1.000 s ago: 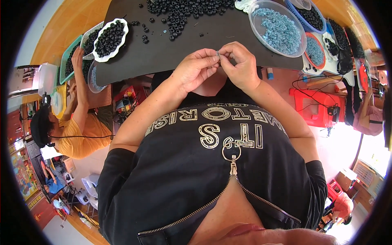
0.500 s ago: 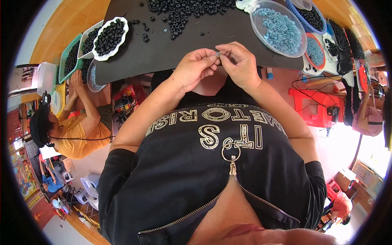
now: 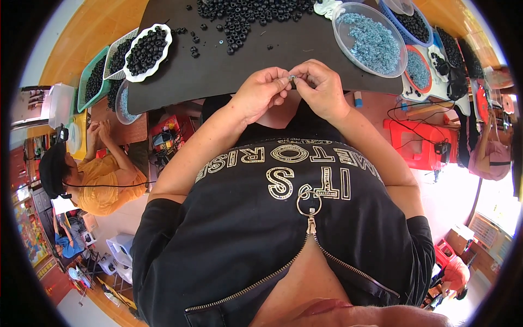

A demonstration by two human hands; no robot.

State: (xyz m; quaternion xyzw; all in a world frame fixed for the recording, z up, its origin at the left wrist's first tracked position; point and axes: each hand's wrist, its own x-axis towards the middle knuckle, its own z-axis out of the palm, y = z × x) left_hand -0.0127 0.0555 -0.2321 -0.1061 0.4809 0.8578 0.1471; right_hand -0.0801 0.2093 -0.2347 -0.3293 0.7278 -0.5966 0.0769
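Note:
Above the table's near edge, my left hand (image 3: 262,94) and my right hand (image 3: 320,91) meet fingertip to fingertip. Both pinch a tiny clear-bluish piece (image 3: 292,78) between thumb and forefinger; the fingers hide most of it, so its exact kind is unclear. To the right of my hands stands a round clear tub (image 3: 343,48) of small translucent blue pieces. Loose black ring-like parts (image 3: 237,35) lie heaped at the far middle of the dark table (image 3: 212,73). On the left, a white scalloped dish (image 3: 134,78) is filled with similar black parts.
Beyond the dish are a green basket (image 3: 83,90) and a white basket. An orange-rimmed bowl (image 3: 430,82) and a blue basket (image 3: 434,39) stand far right. A co-worker in yellow (image 3: 106,182) sits at left. A red stool (image 3: 414,144) with black cables is at right.
My hands stay nearly in place, the fingertips shifting slightly around the small piece. The co-worker on the left has drawn their hands back from the green basket and brought them together.

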